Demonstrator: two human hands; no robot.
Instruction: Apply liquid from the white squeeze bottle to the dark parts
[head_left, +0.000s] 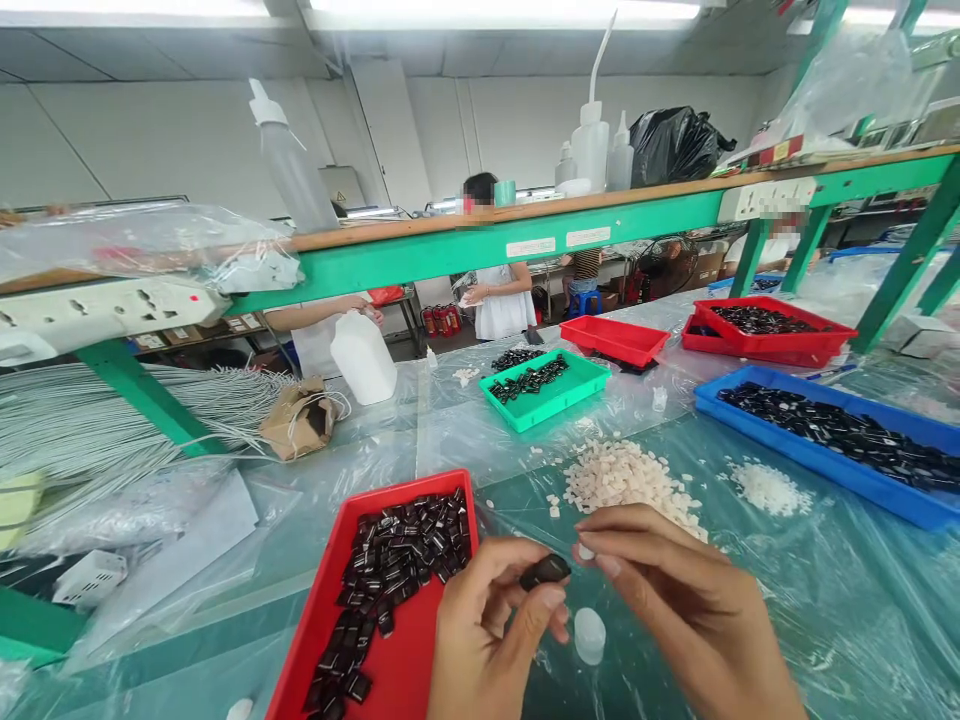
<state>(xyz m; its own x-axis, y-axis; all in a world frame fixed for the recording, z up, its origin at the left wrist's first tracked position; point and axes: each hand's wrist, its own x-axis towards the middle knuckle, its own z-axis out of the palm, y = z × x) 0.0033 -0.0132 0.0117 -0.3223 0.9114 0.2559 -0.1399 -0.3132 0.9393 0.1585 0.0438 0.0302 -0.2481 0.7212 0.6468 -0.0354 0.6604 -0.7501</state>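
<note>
My left hand (491, 630) pinches a small black plastic part (545, 571) between thumb and fingers, just right of a red tray (409, 660) holding several of the same black parts. My right hand (675, 600) is closed in a pinch on a tiny white piece (586, 551), its fingertips almost touching the black part. Just beyond the hands lies a loose pile of small white pieces (626, 475). A small white cap (589, 635) stands on the plastic sheet between my wrists.
A green tray (581, 392), two red trays (622, 350) (787, 352) and a blue tray (825, 465) hold black parts. A second white pile (772, 490), a white jug (364, 357), a paper bag (300, 420) and grey cables (90, 425) lie around. People stand behind the green shelf (480, 245).
</note>
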